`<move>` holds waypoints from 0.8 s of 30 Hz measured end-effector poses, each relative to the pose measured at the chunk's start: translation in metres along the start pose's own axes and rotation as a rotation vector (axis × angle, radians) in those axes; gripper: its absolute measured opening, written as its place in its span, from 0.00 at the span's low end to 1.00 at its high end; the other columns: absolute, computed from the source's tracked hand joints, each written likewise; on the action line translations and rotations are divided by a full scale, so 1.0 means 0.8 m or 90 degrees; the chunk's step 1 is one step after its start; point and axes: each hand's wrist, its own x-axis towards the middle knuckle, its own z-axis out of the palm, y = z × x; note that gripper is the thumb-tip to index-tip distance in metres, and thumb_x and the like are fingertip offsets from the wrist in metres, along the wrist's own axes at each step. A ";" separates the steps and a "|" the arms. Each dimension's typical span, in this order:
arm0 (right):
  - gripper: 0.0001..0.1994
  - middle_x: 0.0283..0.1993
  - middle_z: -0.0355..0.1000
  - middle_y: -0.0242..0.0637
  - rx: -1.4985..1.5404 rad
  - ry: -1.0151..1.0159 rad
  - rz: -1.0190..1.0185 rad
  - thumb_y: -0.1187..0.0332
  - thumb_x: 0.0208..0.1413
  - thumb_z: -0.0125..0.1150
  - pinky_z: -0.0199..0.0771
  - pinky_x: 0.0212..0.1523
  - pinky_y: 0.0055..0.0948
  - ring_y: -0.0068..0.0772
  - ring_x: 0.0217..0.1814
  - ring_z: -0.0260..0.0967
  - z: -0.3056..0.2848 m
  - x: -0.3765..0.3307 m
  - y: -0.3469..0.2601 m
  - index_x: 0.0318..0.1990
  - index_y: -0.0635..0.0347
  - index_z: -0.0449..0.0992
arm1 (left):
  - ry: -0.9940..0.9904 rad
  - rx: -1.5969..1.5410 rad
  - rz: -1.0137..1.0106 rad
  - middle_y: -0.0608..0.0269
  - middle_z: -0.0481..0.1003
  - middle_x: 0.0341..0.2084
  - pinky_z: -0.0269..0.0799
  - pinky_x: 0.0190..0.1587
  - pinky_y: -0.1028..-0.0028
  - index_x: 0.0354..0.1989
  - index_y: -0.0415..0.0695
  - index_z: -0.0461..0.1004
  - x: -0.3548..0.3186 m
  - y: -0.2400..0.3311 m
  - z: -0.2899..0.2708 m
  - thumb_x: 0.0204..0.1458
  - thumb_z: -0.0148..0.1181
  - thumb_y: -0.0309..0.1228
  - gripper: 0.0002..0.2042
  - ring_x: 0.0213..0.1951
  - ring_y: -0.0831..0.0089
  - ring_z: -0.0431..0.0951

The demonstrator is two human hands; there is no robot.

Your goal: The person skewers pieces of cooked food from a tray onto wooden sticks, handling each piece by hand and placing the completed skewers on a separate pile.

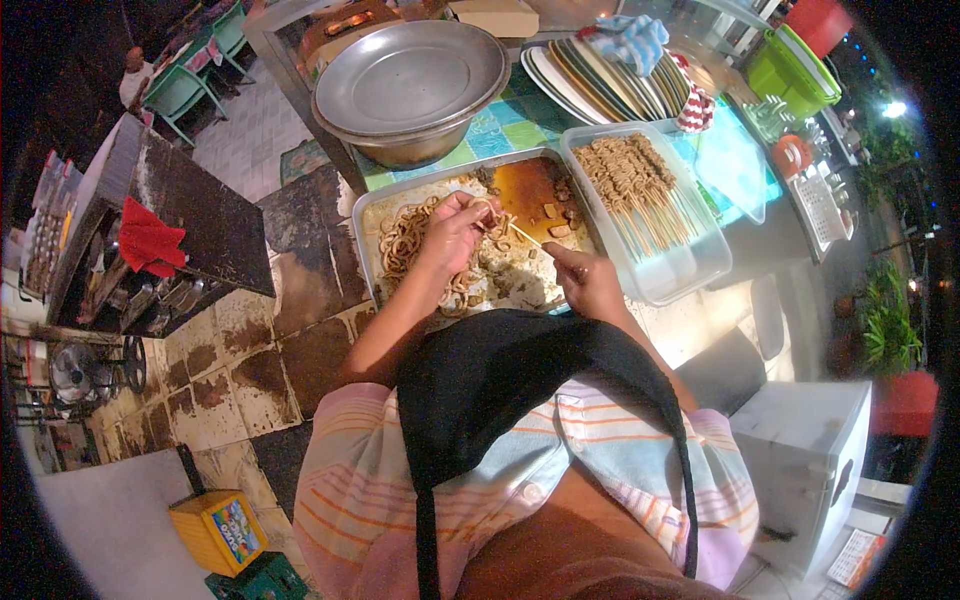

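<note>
Over a shallow metal tray (430, 180), my left hand (452, 238) pinches a curly brown strand of what looks like intestine (488, 212). My right hand (588, 280) grips a thin bamboo skewer (526, 236), whose far end meets the strand at my left fingertips. A heap of loose brown strands (402, 240) lies in the tray's left part. Brown sauce (530, 185) and several small chunks (560, 230) are at its right. To the right, a clear plastic container (665, 285) holds many filled skewers (628, 165), with their bare sticks toward me.
A large metal pot with a lid (410, 75) stands behind the tray. Oval plates (570, 85) are stacked at the back, topped by a blue cloth (630, 42). A clear lid (735, 170) lies beyond the container. On the left is a dark counter (200, 200) with a red cloth (150, 240).
</note>
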 end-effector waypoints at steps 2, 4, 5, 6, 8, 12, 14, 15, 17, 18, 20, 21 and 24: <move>0.14 0.25 0.67 0.47 0.014 -0.004 -0.017 0.75 0.39 0.50 0.66 0.27 0.35 0.45 0.26 0.66 0.001 0.001 0.000 0.37 0.51 0.71 | 0.003 0.017 0.013 0.58 0.71 0.27 0.65 0.32 0.82 0.26 0.40 0.66 0.004 -0.003 -0.008 0.40 0.52 0.19 0.05 0.32 0.75 0.70; 0.14 0.25 0.67 0.47 0.011 0.009 -0.007 0.75 0.39 0.50 0.66 0.27 0.35 0.46 0.26 0.66 0.002 0.000 -0.001 0.37 0.51 0.71 | -0.002 0.023 0.015 0.58 0.71 0.27 0.65 0.31 0.82 0.26 0.40 0.66 0.004 -0.003 -0.006 0.39 0.53 0.18 0.06 0.31 0.75 0.71; 0.14 0.26 0.67 0.47 0.009 0.022 0.001 0.75 0.39 0.50 0.66 0.27 0.35 0.46 0.27 0.66 0.002 0.000 -0.002 0.37 0.51 0.71 | -0.007 0.030 0.019 0.57 0.71 0.27 0.65 0.30 0.82 0.27 0.40 0.66 0.004 -0.004 -0.005 0.39 0.53 0.17 0.07 0.31 0.75 0.71; 0.14 0.26 0.67 0.47 0.009 0.022 0.002 0.75 0.39 0.50 0.66 0.27 0.35 0.46 0.27 0.66 0.001 0.001 -0.003 0.37 0.51 0.71 | -0.007 0.030 0.018 0.57 0.71 0.27 0.65 0.30 0.82 0.27 0.40 0.66 0.004 -0.004 -0.006 0.39 0.53 0.17 0.07 0.31 0.75 0.71; 0.14 0.26 0.67 0.47 0.007 0.001 0.016 0.75 0.39 0.50 0.66 0.27 0.35 0.46 0.27 0.66 -0.002 0.001 -0.007 0.37 0.50 0.71 | -0.010 0.043 -0.022 0.58 0.71 0.26 0.65 0.28 0.83 0.28 0.39 0.67 0.003 -0.003 -0.009 0.38 0.54 0.16 0.07 0.29 0.76 0.71; 0.14 0.27 0.67 0.47 -0.025 -0.019 0.006 0.75 0.39 0.50 0.66 0.28 0.35 0.46 0.27 0.66 -0.001 0.002 -0.006 0.37 0.50 0.71 | -0.020 0.057 -0.025 0.56 0.71 0.27 0.69 0.32 0.75 0.30 0.40 0.66 0.003 -0.006 -0.014 0.40 0.52 0.19 0.07 0.28 0.72 0.72; 0.14 0.27 0.68 0.47 -0.023 -0.026 0.007 0.74 0.39 0.50 0.66 0.28 0.35 0.46 0.27 0.66 -0.002 0.002 -0.006 0.37 0.50 0.71 | 0.017 0.039 -0.025 0.59 0.71 0.24 0.65 0.23 0.85 0.27 0.39 0.67 0.001 -0.006 -0.007 0.38 0.55 0.17 0.07 0.27 0.76 0.71; 0.14 0.27 0.68 0.47 -0.023 -0.026 0.007 0.74 0.39 0.50 0.66 0.28 0.35 0.46 0.27 0.66 -0.002 0.002 -0.006 0.37 0.50 0.71 | 0.017 0.039 -0.025 0.59 0.71 0.24 0.65 0.23 0.85 0.27 0.39 0.67 0.000 -0.006 -0.006 0.38 0.55 0.17 0.07 0.27 0.76 0.71; 0.14 0.27 0.67 0.47 -0.026 -0.027 0.007 0.74 0.39 0.50 0.66 0.28 0.35 0.46 0.27 0.66 -0.002 0.002 -0.006 0.37 0.49 0.71 | 0.022 0.045 -0.013 0.59 0.71 0.23 0.64 0.21 0.85 0.27 0.38 0.67 -0.001 -0.006 -0.005 0.38 0.55 0.17 0.07 0.25 0.77 0.71; 0.14 0.27 0.67 0.47 -0.027 -0.028 0.006 0.74 0.39 0.50 0.66 0.28 0.35 0.46 0.27 0.66 -0.001 0.002 -0.006 0.37 0.49 0.71 | 0.022 0.045 -0.012 0.59 0.71 0.23 0.64 0.21 0.85 0.27 0.38 0.67 0.000 -0.006 -0.007 0.38 0.55 0.17 0.07 0.25 0.77 0.71; 0.14 0.27 0.67 0.48 -0.016 -0.023 0.013 0.74 0.39 0.50 0.66 0.28 0.35 0.46 0.27 0.66 0.000 0.001 -0.005 0.37 0.49 0.72 | 0.027 0.052 -0.011 0.59 0.71 0.22 0.64 0.22 0.84 0.27 0.38 0.67 0.001 -0.008 -0.015 0.37 0.55 0.17 0.07 0.24 0.78 0.71; 0.14 0.27 0.67 0.48 -0.016 -0.023 0.013 0.74 0.39 0.50 0.66 0.28 0.35 0.46 0.27 0.66 -0.001 0.001 -0.006 0.37 0.49 0.72 | 0.027 0.052 -0.011 0.59 0.71 0.22 0.64 0.22 0.84 0.27 0.38 0.67 0.001 -0.007 -0.014 0.37 0.55 0.17 0.07 0.24 0.78 0.71; 0.13 0.28 0.67 0.48 -0.015 -0.031 0.036 0.74 0.40 0.50 0.66 0.29 0.35 0.46 0.28 0.66 -0.002 0.002 -0.009 0.36 0.49 0.72 | 0.025 0.069 -0.009 0.59 0.71 0.22 0.64 0.22 0.84 0.26 0.38 0.68 0.000 -0.007 -0.012 0.37 0.55 0.17 0.07 0.24 0.78 0.71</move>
